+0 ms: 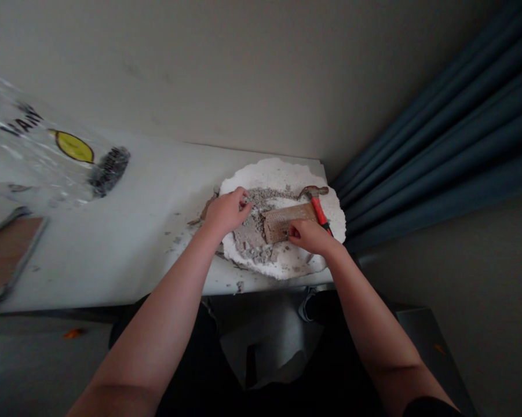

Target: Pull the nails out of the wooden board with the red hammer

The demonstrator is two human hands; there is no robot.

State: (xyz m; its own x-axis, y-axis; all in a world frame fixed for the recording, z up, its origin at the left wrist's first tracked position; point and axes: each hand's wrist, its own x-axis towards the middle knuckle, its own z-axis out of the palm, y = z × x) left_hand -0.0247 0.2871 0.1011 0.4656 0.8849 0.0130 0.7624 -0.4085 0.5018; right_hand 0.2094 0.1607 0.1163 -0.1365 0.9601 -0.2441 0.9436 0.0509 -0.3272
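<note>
My left hand [228, 212] is over the left part of a white rough-edged slab [278, 169], beside grey rubble [261, 197]. Its fingers curl toward the thumb; whatever is between them is too small to make out. A flat brown textured piece [278, 223] lies on the slab among crumbs and chips. Over its lower right part is my right hand [308, 235], closed in a pinch with a small dark spot at the fingertips. Just right of that hand rests a claw hammer [317, 204] with a red and black handle, its lower end partly hidden by my wrist.
The slab lies on a white table [126, 243] against a wall. A clear plastic bag [65, 150] with a yellow print stands at left, near a reddish-brown board [11, 255]. Blue curtains [438, 133] hang on the right. Loose crumbs lie along the front edge.
</note>
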